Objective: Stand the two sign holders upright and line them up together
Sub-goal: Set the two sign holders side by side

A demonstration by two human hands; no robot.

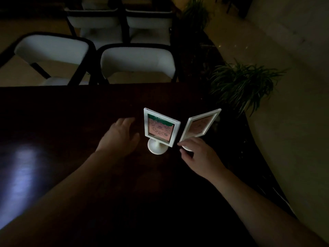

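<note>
Two white-framed sign holders stand upright on a dark table (71, 113). The left sign holder (161, 128) rests on its round base, with a green and pink card in it facing me. The right sign holder (201, 124) is turned at an angle, its frame leaning toward the right. My left hand (118, 138) hovers flat just left of the left holder, fingers spread, touching nothing. My right hand (197, 154) sits at the base of the right holder, fingertips at the frame's lower corner and covering most of the base; whether it grips is unclear in the dim light.
The scene is very dim. Several white-cushioned chairs (137, 63) stand beyond the table's far edge. A leafy plant (243, 84) grows off the table's right edge, another plant (195, 13) farther back. A light reflection (23, 168) glares on the tabletop at the left.
</note>
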